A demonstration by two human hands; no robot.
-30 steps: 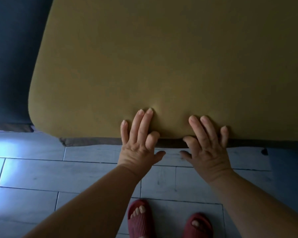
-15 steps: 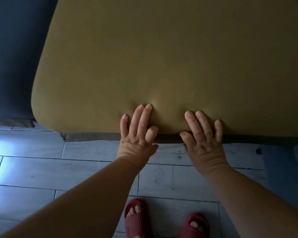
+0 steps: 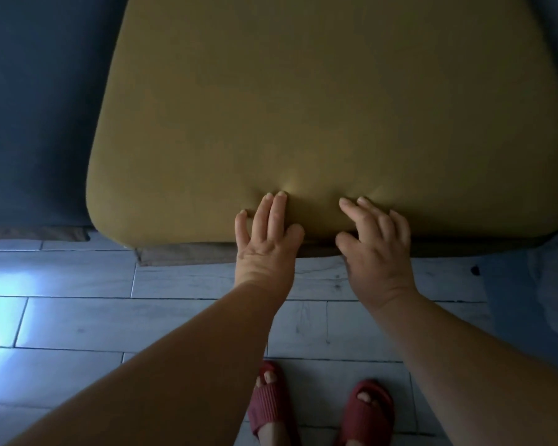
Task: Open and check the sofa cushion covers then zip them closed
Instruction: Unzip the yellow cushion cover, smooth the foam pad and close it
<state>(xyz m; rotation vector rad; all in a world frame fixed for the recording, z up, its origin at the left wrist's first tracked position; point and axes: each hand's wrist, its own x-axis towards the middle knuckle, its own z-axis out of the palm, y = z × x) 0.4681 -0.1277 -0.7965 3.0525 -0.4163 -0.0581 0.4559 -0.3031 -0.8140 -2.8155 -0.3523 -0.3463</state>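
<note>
Pressing on the near edge of the cushion (image 3: 319, 107), both hands are lying side by side at lower centre: the left hand (image 3: 264, 249) with fingers straight and flat, the right hand (image 3: 379, 252) with fingers slightly bent, neither gripping anything. The cushion is filling the upper frame, its near edge running left to right above the floor (image 3: 174, 317). No zip is showing; it is probably sitting on a hidden side, both hands being equally near.

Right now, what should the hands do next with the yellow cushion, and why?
Probably tip the cushion up by its front edge. The left hand and right hand only press on its top, and no zip shows on this side.
</note>
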